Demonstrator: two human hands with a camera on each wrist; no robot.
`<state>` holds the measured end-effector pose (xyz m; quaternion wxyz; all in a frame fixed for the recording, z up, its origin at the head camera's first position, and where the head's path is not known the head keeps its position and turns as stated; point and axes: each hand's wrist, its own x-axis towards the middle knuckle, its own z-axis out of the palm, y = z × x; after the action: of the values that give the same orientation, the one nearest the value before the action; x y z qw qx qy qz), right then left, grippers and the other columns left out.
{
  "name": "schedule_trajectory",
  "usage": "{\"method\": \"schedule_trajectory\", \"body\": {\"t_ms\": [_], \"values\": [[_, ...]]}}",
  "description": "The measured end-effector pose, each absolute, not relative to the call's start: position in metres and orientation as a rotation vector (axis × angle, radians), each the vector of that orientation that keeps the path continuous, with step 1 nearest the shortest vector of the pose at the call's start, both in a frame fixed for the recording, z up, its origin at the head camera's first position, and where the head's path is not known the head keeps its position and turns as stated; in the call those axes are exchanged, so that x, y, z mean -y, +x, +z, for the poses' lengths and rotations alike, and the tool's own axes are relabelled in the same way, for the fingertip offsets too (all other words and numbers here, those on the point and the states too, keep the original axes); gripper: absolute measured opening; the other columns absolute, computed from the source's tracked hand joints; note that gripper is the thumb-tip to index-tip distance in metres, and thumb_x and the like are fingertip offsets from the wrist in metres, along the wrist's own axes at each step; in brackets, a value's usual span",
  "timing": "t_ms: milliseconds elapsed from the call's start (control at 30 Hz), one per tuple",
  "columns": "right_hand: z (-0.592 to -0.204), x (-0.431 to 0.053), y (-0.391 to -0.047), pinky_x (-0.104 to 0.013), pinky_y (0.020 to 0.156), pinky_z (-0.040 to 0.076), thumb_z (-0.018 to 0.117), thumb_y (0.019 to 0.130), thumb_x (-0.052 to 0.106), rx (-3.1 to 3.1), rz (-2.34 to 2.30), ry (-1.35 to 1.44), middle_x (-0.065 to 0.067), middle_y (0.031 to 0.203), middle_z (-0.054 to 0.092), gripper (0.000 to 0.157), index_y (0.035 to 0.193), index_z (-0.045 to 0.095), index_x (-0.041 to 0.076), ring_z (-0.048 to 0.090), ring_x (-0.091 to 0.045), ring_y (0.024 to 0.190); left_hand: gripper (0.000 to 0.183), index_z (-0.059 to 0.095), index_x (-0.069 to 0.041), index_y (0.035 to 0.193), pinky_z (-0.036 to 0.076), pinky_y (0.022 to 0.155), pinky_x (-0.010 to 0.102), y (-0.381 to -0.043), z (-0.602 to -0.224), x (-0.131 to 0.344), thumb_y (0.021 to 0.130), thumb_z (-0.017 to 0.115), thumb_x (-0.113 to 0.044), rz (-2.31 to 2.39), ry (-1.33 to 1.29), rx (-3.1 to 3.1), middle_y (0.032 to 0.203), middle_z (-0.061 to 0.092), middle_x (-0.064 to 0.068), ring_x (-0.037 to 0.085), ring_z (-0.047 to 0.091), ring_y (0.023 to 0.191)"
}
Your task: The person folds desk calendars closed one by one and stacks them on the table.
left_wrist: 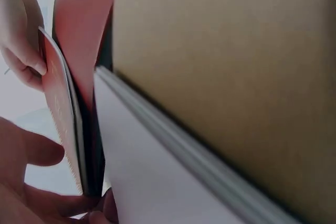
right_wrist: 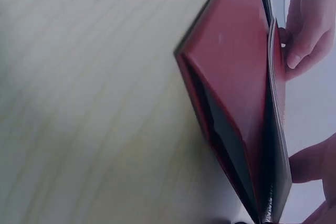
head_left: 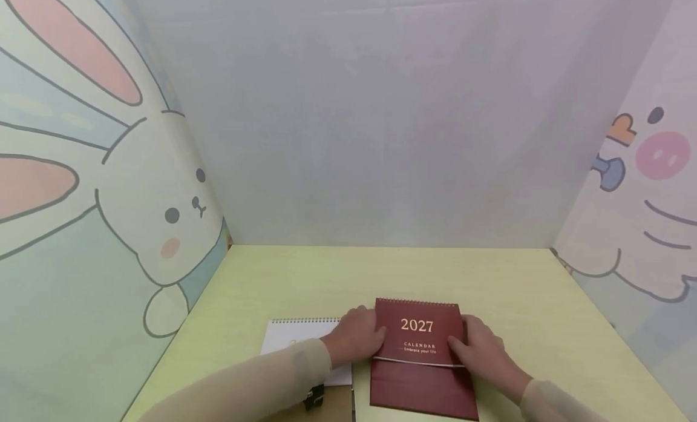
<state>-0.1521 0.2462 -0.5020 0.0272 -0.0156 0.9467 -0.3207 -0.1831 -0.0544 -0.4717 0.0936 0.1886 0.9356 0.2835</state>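
Observation:
A dark red spiral-bound desk calendar (head_left: 418,385) with "2027" in gold stands on the table between both hands. My left hand (head_left: 354,336) holds its left edge, thumb on the cover and fingers toward the back. On the right edge my right hand (head_left: 484,347) grips it the same way, thumb over the front. The right wrist view shows the calendar's folded stand (right_wrist: 226,66) spread below the cover pages. To the left lies a white spiral calendar (head_left: 280,334), partly hidden under my left forearm, with a brown board (head_left: 332,404) at its near side.
A small black object (head_left: 314,399), like a clip, sits by the white calendar's lower edge. The pale yellow table (head_left: 392,270) runs back to a plain grey wall (head_left: 370,125). Side panels carry a cartoon rabbit (head_left: 158,210) and another cartoon animal (head_left: 642,216).

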Motion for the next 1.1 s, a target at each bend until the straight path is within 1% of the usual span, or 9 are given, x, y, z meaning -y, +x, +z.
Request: {"method": "schedule_trajectory", "body": {"t_ms": [67, 167, 300, 433, 600, 733, 833, 967, 1100], "values": [[-0.501, -0.246, -0.152, -0.08, 0.108, 0.058, 0.073, 0.114, 0.018, -2.925, -1.017, -0.022, -0.022, 0.13, 0.082, 0.062, 0.159, 0.049, -0.018, 0.081, -0.036, 0.121, 0.019, 0.075, -0.008, 0.112, 0.054, 0.071, 0.03, -0.182, -0.472, 0.054, 0.117, 0.066, -0.025, 0.932, 0.592, -2.743, 0.088, 0.068, -0.002, 0.01, 0.059, 0.075], [-0.499, -0.245, -0.151, -0.077, 0.106, 0.06, 0.069, 0.116, 0.018, -2.921, -1.046, 0.007, -0.022, 0.127, 0.083, 0.065, 0.163, 0.041, -0.017, 0.082, -0.032, 0.117, 0.022, 0.072, -0.007, 0.136, 0.057, 0.072, 0.03, -0.181, -0.47, 0.053, 0.119, 0.062, -0.017, 1.036, 0.627, -2.686, 0.09, 0.07, -0.004, 0.007, 0.061, 0.076], [-0.498, -0.244, -0.151, -0.075, 0.119, 0.059, 0.06, 0.121, 0.017, -2.883, -1.139, -0.003, -0.037, 0.151, 0.072, 0.067, 0.171, 0.03, -0.017, 0.076, -0.046, 0.139, 0.031, 0.067, 0.003, 0.145, 0.056, 0.068, 0.031, -0.179, -0.466, 0.053, 0.118, 0.059, -0.009, 1.064, 0.642, -2.698, 0.092, 0.068, 0.003, 0.012, 0.06, 0.076], [-0.495, -0.242, -0.152, -0.074, 0.137, 0.045, 0.05, 0.125, 0.018, -2.845, -1.208, -0.038, -0.044, 0.176, 0.047, 0.071, 0.178, 0.018, -0.017, 0.051, -0.058, 0.167, 0.057, 0.05, 0.017, 0.167, 0.065, 0.091, 0.04, -0.177, -0.465, 0.054, 0.118, 0.06, -0.01, 1.013, 0.647, -2.773, 0.125, 0.076, 0.021, 0.018, 0.066, 0.104], [-0.488, -0.238, -0.151, -0.074, 0.141, 0.037, 0.05, 0.127, 0.018, -2.845, -1.244, -0.097, -0.044, 0.183, 0.037, 0.074, 0.181, 0.012, -0.015, 0.039, -0.06, 0.174, 0.071, 0.031, 0.019, 0.177, 0.063, 0.116, 0.056, -0.174, -0.459, 0.058, 0.119, 0.058, -0.012, 1.02, 0.627, -2.774, 0.161, 0.063, 0.038, 0.031, 0.066, 0.135], [-0.483, -0.231, -0.148, -0.071, 0.137, 0.047, 0.053, 0.126, 0.021, -2.824, -1.292, -0.138, -0.042, 0.171, 0.056, 0.075, 0.181, 0.015, -0.013, 0.059, -0.056, 0.162, 0.072, 0.029, 0.018, 0.178, 0.063, 0.116, 0.057, -0.171, -0.457, 0.067, 0.121, 0.057, -0.015, 1.062, 0.582, -2.748, 0.16, 0.062, 0.037, 0.032, 0.065, 0.135], [-0.479, -0.225, -0.146, -0.057, 0.124, 0.062, 0.057, 0.126, 0.023, -2.785, -1.333, -0.132, -0.03, 0.153, 0.074, 0.074, 0.181, 0.02, -0.009, 0.078, -0.038, 0.139, 0.072, 0.027, 0.016, 0.179, 0.063, 0.109, 0.053, -0.169, -0.456, 0.075, 0.122, 0.056, -0.017, 1.103, 0.538, -2.719, 0.161, 0.062, 0.035, 0.03, 0.064, 0.132], [-0.476, -0.215, -0.146, -0.034, 0.101, 0.065, 0.061, 0.124, 0.022, -2.729, -1.383, -0.122, -0.014, 0.136, 0.079, 0.072, 0.181, 0.026, -0.004, 0.078, -0.016, 0.118, 0.072, 0.027, 0.016, 0.18, 0.062, 0.102, 0.05, -0.166, -0.455, 0.088, 0.123, 0.055, -0.018, 1.153, 0.505, -2.696, 0.157, 0.063, 0.032, 0.026, 0.063, 0.124], [-0.475, -0.203, -0.147, -0.031, 0.096, 0.064, 0.062, 0.124, 0.02, -2.684, -1.436, -0.168, -0.012, 0.132, 0.078, 0.07, 0.181, 0.028, -0.003, 0.077, -0.014, 0.115, 0.072, 0.028, 0.016, 0.179, 0.062, 0.098, 0.048, -0.163, -0.452, 0.104, 0.122, 0.055, -0.017, 1.162, 0.486, -2.703, 0.146, 0.066, 0.028, 0.024, 0.062, 0.117]]}}
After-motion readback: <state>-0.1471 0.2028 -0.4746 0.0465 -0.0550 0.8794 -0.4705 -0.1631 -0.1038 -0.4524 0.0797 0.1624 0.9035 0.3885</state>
